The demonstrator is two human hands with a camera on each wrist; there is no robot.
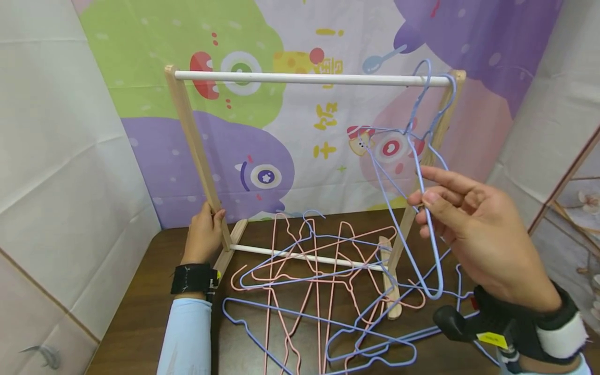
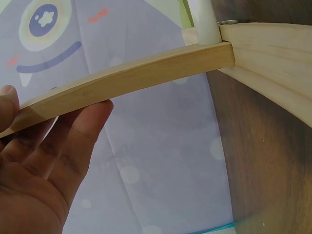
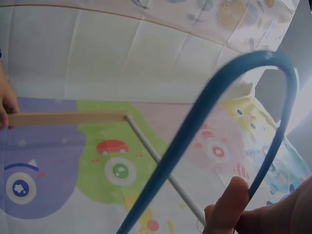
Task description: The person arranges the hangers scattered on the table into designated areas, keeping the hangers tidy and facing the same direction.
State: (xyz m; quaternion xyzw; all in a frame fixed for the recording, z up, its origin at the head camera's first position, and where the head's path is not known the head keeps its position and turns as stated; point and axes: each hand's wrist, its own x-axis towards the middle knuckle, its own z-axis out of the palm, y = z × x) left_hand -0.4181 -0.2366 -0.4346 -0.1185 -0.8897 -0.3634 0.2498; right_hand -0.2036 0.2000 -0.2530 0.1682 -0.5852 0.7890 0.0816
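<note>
Right hand (image 1: 483, 234): thumb and fingers pinch the wire of the held hanger (image 1: 416, 159), with the other fingers bent behind it.
Left hand (image 1: 203, 234): curled around the left post (image 1: 194, 140), thumb on one side of the wood and fingers on the other, just above the left foot of the rack.
White rail (image 1: 300, 78): above the right hand, running leftward past two hooks to the left post, whose top is well above the left hand.
Right post (image 1: 397, 252): just beyond the right fingertips, partly behind the wire; the rail stops there.
Room between the hands: the rack's tall opening, patterned backdrop (image 1: 290, 31) showing through, with loose hangers crossing its lower part.
Table (image 1: 145, 312): its near-side edge slants away to the left of the left hand, pale cloth beyond.
Held hanger: blue, slim, smooth, with rounded corners; tilted, one corner dropping below the right fingers. Its hook rises above that hand and crosses the rail; whether it bears on it, I cannot tell.
Second hanger (image 1: 454, 91): also blue, its hook at the rail's right end, above the right hand.
Pile: pink hangers (image 1: 317, 291) and blue hangers (image 1: 262, 303) overlap on the table, below and between both hands.
</note>
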